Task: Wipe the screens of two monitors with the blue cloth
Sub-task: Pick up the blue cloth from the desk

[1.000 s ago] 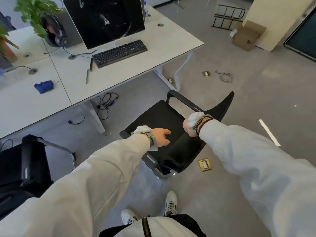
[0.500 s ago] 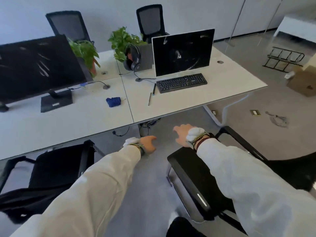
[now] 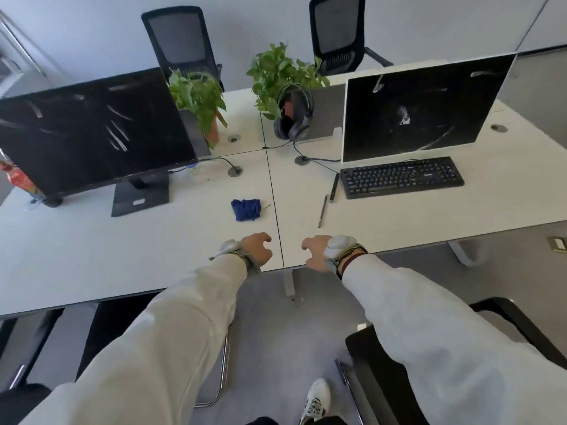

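The left hand (image 3: pixel 257 250) and the right hand (image 3: pixel 317 253) hover side by side over the near edge of the white counter (image 3: pixel 92 259), a little apart, each with fingers loosely curled and holding nothing; both reach out of light grey sleeves (image 3: pixel 184 317), and each wrist carries a pale strapped-on device. Just beyond the left hand, touched by neither, the crumpled dark blue cloth (image 3: pixel 246 209) lies on the counter, close to the left of the dark seam that divides the top into two slabs. Right of the seam lie a thin grey pen (image 3: pixel 322 210) and, nearer the keys, a short black marker (image 3: pixel 335 187). The black keyboard (image 3: pixel 402 177) sits in front of the white-framed monitor (image 3: pixel 423 105) at the back right, whose dark screen bears pale smears and arcs. At the back left stands the wide black monitor (image 3: pixel 92 133) on a flat square foot, its dark screen marked with pale streaks. Between the two, black headphones (image 3: pixel 293 113) hang on a grey divider panel (image 3: pixel 326 111), with two leafy green potted plants (image 3: pixel 198 96) behind. Two black mesh office chairs (image 3: pixel 181 41) stand by the wall, another black chair (image 3: pixel 374 378) sits below the right arm, and a white shoe (image 3: pixel 316 400) rests on the grey floor
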